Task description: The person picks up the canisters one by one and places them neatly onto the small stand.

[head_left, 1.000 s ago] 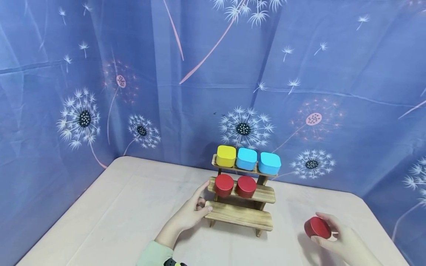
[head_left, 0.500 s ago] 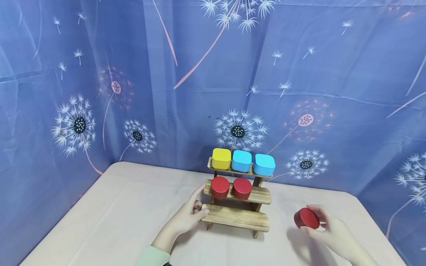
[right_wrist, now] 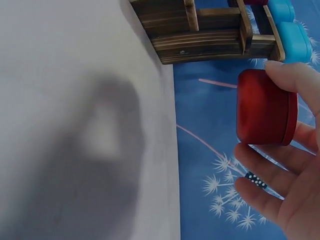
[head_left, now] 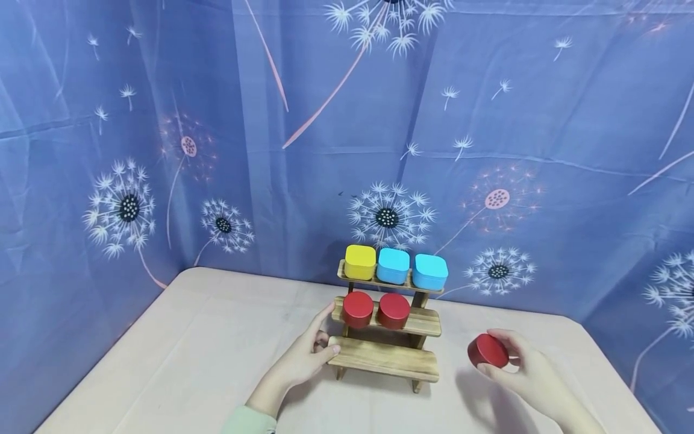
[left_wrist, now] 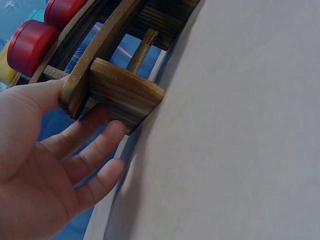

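My right hand (head_left: pixel 528 377) grips a red round tin (head_left: pixel 488 351), fingers curled round it, thumb on top, clear of the table (head_left: pixel 179 355). Over the last second I have carried it up and leftward, closer to the wooden stepped rack (head_left: pixel 387 343); it now hangs just right of the rack's lowest step. My left hand (head_left: pixel 303 358) has stayed at the rack's left end, fingers fairly straight against the lowest step, steadying it without clasping. On the rack's middle step sit two red round tins (head_left: pixel 375 309), with bare room at their right. On its top step stand a yellow square tin (head_left: pixel 360 262) and two blue square tins (head_left: pixel 412 268). I judge the held tin is heading for that middle step.
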`<state>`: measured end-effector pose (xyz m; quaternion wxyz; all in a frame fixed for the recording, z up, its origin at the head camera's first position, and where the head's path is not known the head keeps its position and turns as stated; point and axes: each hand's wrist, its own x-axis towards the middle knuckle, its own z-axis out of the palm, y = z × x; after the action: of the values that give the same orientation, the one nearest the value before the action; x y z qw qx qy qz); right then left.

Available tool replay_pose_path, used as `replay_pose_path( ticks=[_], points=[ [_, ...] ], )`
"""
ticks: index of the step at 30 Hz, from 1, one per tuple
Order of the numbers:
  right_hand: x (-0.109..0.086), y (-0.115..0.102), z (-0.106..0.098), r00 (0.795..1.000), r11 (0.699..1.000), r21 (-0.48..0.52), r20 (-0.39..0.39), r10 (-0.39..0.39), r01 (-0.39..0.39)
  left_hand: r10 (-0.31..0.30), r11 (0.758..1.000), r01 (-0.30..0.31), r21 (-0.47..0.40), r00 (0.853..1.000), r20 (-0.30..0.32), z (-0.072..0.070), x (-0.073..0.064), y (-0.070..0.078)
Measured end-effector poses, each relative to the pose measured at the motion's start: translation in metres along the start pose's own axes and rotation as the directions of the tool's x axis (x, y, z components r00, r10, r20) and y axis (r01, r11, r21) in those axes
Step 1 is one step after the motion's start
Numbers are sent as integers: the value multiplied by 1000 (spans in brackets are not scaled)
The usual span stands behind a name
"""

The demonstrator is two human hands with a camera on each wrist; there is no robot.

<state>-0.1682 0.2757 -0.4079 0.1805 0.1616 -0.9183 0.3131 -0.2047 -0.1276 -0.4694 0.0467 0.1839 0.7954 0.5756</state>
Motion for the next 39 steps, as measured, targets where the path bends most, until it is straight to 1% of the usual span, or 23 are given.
replay_pose_path(
  ticks=[10,19,26,32,35,39],
  points=[
    [3,-8,-1,1000,1000,18,-3,9,-9,0,1000,0,10,1000,3,1,1,2],
    [6,-13,2,999,999,36,-25,23,-22,6,1000,-6,23,1000,6,4,1,2],
    [8,-19,7,999,998,70,-51,11,-7,-3,999,3,32,1000,11,6,1,1],
    [10,-22,15,998,995,98,-57,-10,16,-3,1000,3,8,1000,25,8,-1,-1],
    [15,-26,20,997,993,111,-68,-27,34,-18,1000,18,0,999,32,7,-2,-2],
    [28,-33,25,997,989,146,-73,-23,33,-23,1000,23,-4,1000,1,3,1,-2]
  ],
)
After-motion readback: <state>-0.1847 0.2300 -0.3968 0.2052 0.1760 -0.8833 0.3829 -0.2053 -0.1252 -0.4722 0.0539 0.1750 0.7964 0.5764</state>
